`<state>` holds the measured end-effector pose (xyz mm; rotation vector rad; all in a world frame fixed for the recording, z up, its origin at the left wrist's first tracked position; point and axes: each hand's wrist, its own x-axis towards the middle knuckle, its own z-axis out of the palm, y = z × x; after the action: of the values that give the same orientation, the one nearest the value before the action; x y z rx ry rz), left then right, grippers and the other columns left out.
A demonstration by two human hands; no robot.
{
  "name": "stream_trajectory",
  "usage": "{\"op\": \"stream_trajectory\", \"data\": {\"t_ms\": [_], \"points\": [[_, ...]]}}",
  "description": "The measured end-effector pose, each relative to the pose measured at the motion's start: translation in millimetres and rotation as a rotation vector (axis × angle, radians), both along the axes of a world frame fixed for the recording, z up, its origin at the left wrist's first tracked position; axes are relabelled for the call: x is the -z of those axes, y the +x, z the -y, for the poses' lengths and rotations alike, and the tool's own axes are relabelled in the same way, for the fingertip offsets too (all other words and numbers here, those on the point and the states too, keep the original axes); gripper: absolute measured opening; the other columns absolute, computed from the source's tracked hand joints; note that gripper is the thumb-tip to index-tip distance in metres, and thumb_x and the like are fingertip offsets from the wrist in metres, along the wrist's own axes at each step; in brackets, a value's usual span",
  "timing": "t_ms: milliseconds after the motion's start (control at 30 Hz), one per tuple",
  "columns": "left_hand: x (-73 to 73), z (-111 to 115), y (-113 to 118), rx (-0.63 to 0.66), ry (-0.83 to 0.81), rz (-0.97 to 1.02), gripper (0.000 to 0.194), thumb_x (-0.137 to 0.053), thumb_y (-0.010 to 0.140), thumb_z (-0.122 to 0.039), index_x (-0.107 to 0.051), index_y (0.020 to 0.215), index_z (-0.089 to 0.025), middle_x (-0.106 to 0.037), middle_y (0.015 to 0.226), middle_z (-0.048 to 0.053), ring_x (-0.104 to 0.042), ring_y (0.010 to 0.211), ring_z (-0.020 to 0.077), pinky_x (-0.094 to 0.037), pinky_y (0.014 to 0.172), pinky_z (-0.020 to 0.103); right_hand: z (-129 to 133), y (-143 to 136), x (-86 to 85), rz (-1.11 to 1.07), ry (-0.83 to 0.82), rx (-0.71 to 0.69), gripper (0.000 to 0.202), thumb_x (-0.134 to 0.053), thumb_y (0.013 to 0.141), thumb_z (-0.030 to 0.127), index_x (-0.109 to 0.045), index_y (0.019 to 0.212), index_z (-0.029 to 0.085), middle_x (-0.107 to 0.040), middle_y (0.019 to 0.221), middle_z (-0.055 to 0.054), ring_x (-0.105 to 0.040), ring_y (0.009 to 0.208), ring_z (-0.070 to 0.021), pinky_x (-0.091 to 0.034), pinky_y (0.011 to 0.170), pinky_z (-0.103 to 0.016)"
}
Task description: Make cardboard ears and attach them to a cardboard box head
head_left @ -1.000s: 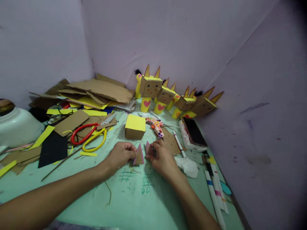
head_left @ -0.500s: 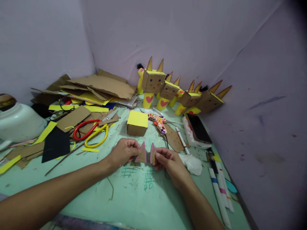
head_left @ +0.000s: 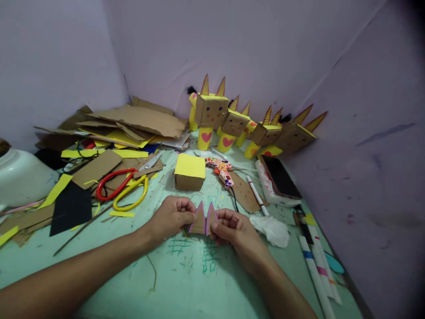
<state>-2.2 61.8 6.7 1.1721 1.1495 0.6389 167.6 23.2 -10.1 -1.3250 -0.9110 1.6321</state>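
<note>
My left hand (head_left: 175, 215) pinches a pointed cardboard piece (head_left: 199, 221) with purple edges by its left side. A matching pointed cardboard piece (head_left: 211, 217) is pinched by my right hand (head_left: 237, 228). Both points face up, and the two pieces stand side by side with a narrow gap. Just beyond them sits a small cardboard box (head_left: 190, 172) with a yellow top. To its right lies a flower-patterned glue gun (head_left: 223, 170). At the back stand several yellow and cardboard figures (head_left: 212, 110) with box heads and pointed horns.
Scissors (head_left: 122, 188) with red and yellow handles lie at left among paper scraps and a black sheet (head_left: 71, 208). Stacked cardboard (head_left: 139, 119) leans behind. At right are a phone (head_left: 280, 177), a crumpled tissue (head_left: 272, 230), and white markers (head_left: 315, 274) along the table edge.
My hands have brought the two pointed pieces closer together, narrowing the gap between them. The camera view has shifted slightly.
</note>
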Motion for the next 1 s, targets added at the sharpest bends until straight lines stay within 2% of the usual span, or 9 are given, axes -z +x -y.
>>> {"op": "stream_trajectory", "data": {"t_ms": [200, 400, 633, 1000], "points": [[-1.7, 0.8, -0.2, 0.013, -0.002, 0.007, 0.009, -0.058, 0.053, -0.024, -0.053, 0.054, -0.016, -0.046, 0.038, -0.007, -0.032, 0.035, 0.0052, -0.018, 0.036, 0.019, 0.4, 1.0, 0.4, -0.041, -0.046, 0.025, 0.037, -0.083, 0.051, 0.031, -0.064, 0.076, 0.012, -0.065, 0.057, 0.000, -0.057, 0.048, -0.0098, -0.048, 0.050, -0.022], [-0.5, 0.9, -0.5, 0.016, 0.018, -0.009, 0.012, -0.061, 0.053, -0.025, -0.055, 0.056, -0.016, -0.048, 0.041, -0.007, -0.033, 0.037, 0.0048, -0.021, 0.038, 0.019, 1.9, -4.9, -2.6, -0.096, -0.069, 0.051, 0.036, -0.084, 0.049, 0.026, -0.062, 0.073, 0.013, -0.067, 0.057, 0.000, -0.060, 0.049, -0.0104, -0.053, 0.053, -0.025], [0.5, 1.2, -0.5, 0.014, 0.072, -0.061, 0.011, -0.062, 0.054, -0.023, -0.056, 0.057, -0.014, -0.048, 0.041, -0.007, -0.036, 0.040, 0.0055, -0.024, 0.040, 0.019, 3.7, -8.0, -4.0, -0.139, -0.076, 0.054, 0.039, -0.084, 0.046, 0.022, -0.059, 0.075, 0.013, -0.068, 0.059, 0.001, -0.061, 0.050, -0.0101, -0.054, 0.052, -0.024], [2.7, 2.1, -1.0, 0.042, 0.114, -0.084, 0.010, -0.061, 0.056, -0.024, -0.057, 0.058, -0.015, -0.054, 0.049, -0.004, -0.048, 0.050, 0.0097, -0.037, 0.050, 0.022, 5.2, -8.7, -2.7, -0.105, -0.080, 0.014, 0.035, -0.083, 0.050, 0.027, -0.063, 0.075, 0.012, -0.068, 0.056, 0.000, -0.064, 0.049, -0.0112, -0.054, 0.050, -0.022]]}}
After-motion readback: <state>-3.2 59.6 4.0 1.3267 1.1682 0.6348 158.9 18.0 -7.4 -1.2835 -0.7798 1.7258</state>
